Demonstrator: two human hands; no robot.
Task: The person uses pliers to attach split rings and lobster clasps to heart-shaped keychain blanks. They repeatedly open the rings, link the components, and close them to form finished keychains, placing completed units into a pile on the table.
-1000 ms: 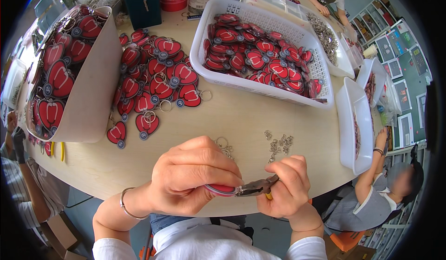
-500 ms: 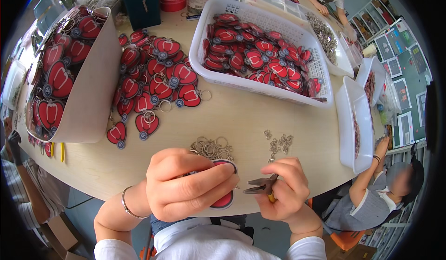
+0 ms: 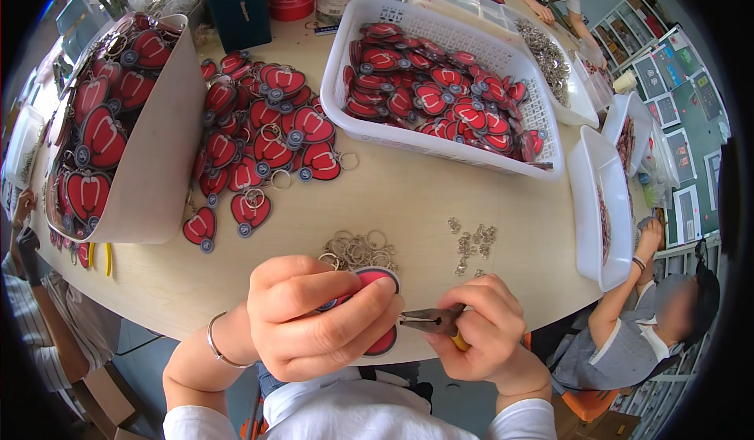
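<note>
My left hand grips a red heart-shaped keychain charm with a dark rim, its fingers covering most of it. Opposite, my right hand is closed around pliers with yellow handles. The jaw tips meet the charm's edge beside my left fingertips, where a small metal ring seems to be; it is too small to make out fully. Just beyond my left hand lies a pile of split key rings. Small metal connector links are scattered beyond my right hand.
A white perforated basket of charms stands at the back, with a heap of keychains to its left. Further left is a full beige bin. A white tray sits at right. Co-workers sit around the table.
My right hand has brought the pliers left, and their jaws, apart before, have come together at the charm's edge. My left hand keeps its hold on the charm.
</note>
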